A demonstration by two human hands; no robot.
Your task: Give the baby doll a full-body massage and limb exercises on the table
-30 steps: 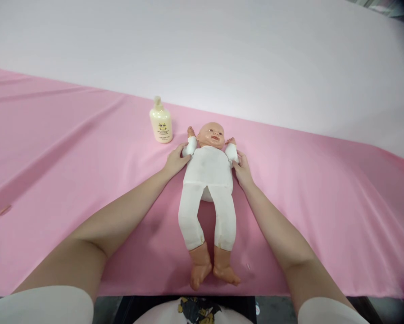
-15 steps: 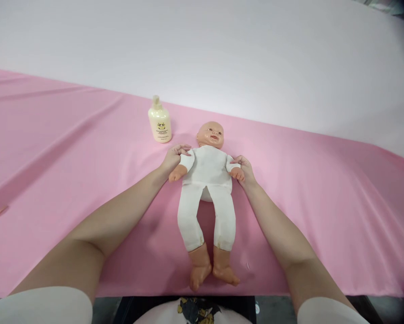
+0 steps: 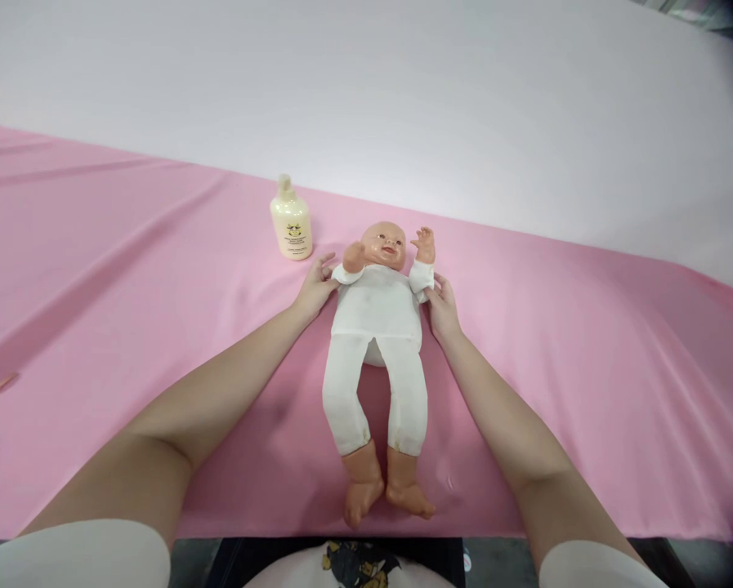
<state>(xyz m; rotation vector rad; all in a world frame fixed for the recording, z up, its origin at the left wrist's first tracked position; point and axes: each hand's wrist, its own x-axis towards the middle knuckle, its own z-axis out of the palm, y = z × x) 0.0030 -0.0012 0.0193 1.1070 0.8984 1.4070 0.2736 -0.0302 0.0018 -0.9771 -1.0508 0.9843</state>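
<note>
A baby doll [image 3: 375,327] in white lies on its back at the frame's centre on a pink cloth [image 3: 127,286]. The left hand [image 3: 314,286] and right hand [image 3: 443,306] each grip a doll arm, seemingly fingers closed. A cream bottle [image 3: 291,220] stands upper left of the head.

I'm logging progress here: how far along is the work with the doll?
Done: the white-suited baby doll lies face-up on the pink cloth. In hand: left hand and right hand hold its raised arms. Left: the cream lotion bottle stands untouched.
</note>
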